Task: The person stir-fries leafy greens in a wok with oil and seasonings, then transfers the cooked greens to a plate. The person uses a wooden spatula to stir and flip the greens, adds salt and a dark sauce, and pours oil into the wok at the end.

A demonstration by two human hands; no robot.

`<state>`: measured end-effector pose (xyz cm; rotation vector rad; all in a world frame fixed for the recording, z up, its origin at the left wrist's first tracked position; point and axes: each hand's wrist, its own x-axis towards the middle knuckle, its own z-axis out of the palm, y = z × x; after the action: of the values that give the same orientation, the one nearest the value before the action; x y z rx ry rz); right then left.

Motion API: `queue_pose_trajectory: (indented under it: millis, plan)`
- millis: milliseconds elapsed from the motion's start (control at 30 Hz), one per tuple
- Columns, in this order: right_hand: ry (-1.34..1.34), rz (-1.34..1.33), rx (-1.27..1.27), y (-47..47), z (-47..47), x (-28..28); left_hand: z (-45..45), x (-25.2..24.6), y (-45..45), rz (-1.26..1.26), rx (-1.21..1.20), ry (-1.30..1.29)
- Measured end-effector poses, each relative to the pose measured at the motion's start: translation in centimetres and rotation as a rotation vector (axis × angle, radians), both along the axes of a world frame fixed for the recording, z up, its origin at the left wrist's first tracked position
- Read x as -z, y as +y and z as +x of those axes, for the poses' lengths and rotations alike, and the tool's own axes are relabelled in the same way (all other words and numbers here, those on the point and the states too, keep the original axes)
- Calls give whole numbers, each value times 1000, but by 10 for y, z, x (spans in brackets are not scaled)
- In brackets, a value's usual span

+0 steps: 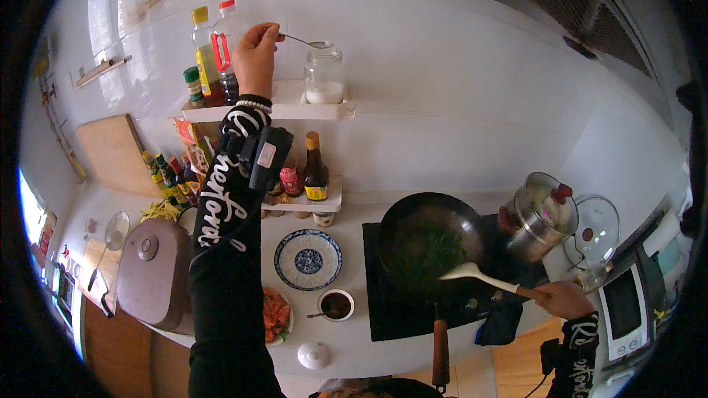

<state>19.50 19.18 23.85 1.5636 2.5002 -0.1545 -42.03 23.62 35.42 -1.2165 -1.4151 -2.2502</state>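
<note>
My left hand [258, 61] pinches the handle of a small metal spoon [301, 40] up at the wall shelf. The spoon's bowl is at the mouth of an open glass jar [324, 77], which is partly filled with white granules. My right hand [565, 299] grips the wooden handle of a spatula [480, 275] with a pale head. That head reaches over the near right part of a dark wok [404, 215]. Chopped green leaves [442, 251] lie in the wok.
Left of the wok are a blue-and-white plate [285, 262], a bowl of dark sauce [336, 305], a plate of red pieces [275, 315] and a white lid [313, 355]. A steel pot [531, 221] stands at the back right. A rice cooker [152, 282] is at left; bottles [315, 174] line the shelves.
</note>
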Motion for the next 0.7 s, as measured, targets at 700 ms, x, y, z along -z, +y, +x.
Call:
queue_pose_trajectory:
  millis: [700]
  plan:
    - [175,-54,61,17,-12,32,214,243,-13,-440,458,811]
